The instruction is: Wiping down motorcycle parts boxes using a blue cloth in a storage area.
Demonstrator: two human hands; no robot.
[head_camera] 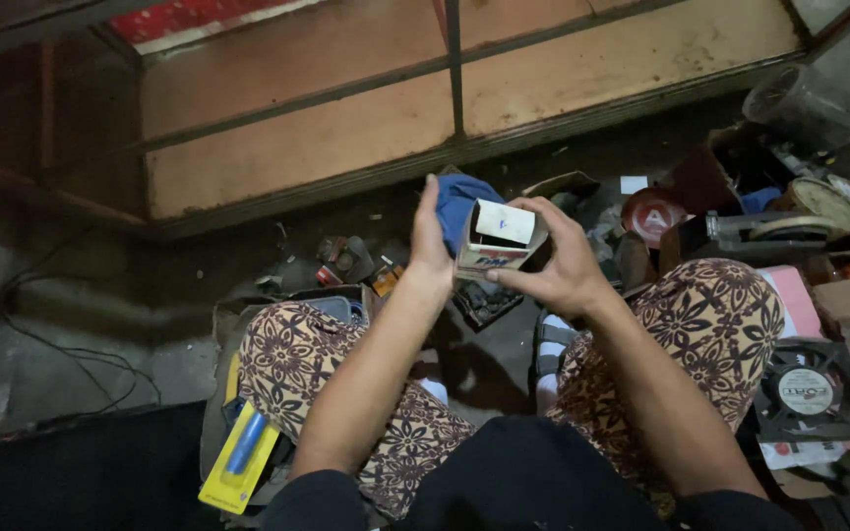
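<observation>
I sit on the floor with my knees apart in patterned trousers. Both hands hold a small white cardboard box point(497, 241) with an open top flap, raised above my knees. My left hand point(429, 241) grips the box's left side, fingers pointing up. My right hand point(555, 258) wraps its right side, thumb under the front edge. A blue cloth point(461, 197) lies right behind the box.
A wooden panelled frame point(346, 128) stands ahead. Scattered parts and a round red object point(653, 212) lie at right, with a black fan point(807, 389) by my right knee. A yellow blister pack holding a blue tool point(242, 454) lies under my left knee. Black cable point(61, 344) runs at left.
</observation>
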